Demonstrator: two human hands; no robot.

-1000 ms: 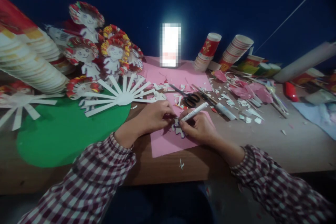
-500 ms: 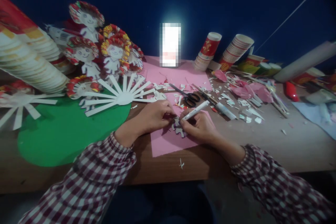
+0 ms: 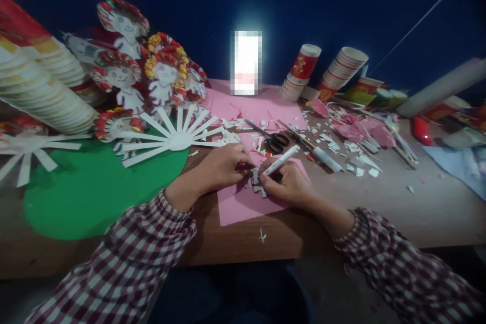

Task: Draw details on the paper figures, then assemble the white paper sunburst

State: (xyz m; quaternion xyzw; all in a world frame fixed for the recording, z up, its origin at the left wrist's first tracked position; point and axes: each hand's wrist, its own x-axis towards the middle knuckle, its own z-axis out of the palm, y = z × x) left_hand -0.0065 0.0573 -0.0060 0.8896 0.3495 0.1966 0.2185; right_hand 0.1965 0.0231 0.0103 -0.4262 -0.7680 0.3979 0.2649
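Observation:
My right hand (image 3: 286, 180) is closed round a white marker pen (image 3: 280, 159), its lower end at a small white paper cutout (image 3: 258, 187) with dark edging. My left hand (image 3: 230, 164) pinches the cutout's upper left side between thumb and finger; part of the cutout is hidden by the fingers. Beneath both hands lies a pink paper sheet (image 3: 235, 211) on the wooden table. Black-handled scissors (image 3: 276, 143) rest just beyond the right hand. A white paper piece with spread strips (image 3: 180, 140) lies left of the left hand.
Several paper dolls with red and yellow rims (image 3: 165, 73) stand at the back left, behind a green sheet (image 3: 94, 202). Stacked paper cups (image 3: 41, 86) lean at far left; more cup stacks (image 3: 341, 71) stand back right. Paper scraps (image 3: 357, 162) litter the right side. A bright blurred screen (image 3: 246, 63) stands behind.
The marker in my right hand has shifted slightly left and down over the cutout. My left hand stays almost in place, and the whole view has moved a little.

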